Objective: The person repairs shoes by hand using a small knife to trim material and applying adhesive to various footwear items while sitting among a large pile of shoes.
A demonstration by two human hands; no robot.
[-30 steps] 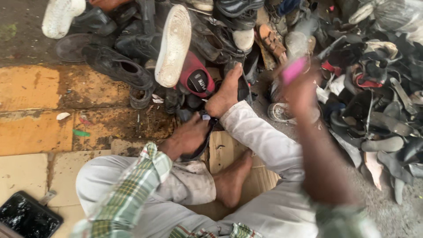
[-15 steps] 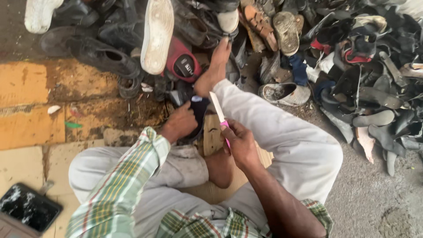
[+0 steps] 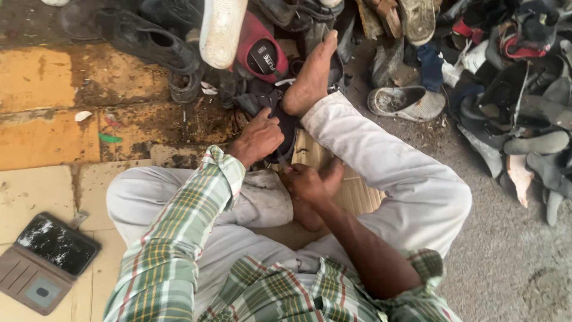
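I sit cross-legged on the ground in pale trousers and a green plaid shirt. My left hand point(image 3: 258, 138) grips a dark shoe point(image 3: 280, 122) that lies between my knees, just in front of my bare right foot point(image 3: 310, 77). My right hand point(image 3: 307, 182) is closed into a fist right next to the shoe's near end, above a ribbed wooden board point(image 3: 351, 194). The pink-handled tool seen earlier is hidden inside or under this fist, so I cannot see what it grips.
A heap of worn shoes and sandals point(image 3: 512, 89) fills the far and right side. A white sole point(image 3: 221, 27) and a red shoe point(image 3: 259, 50) lie ahead. A phone in a brown flip case point(image 3: 50, 253) rests on the tiles at left.
My right hand came down from the shoe pile with a pink-handled tool and now sits closed against the dark shoe. The left hand stayed on the shoe.
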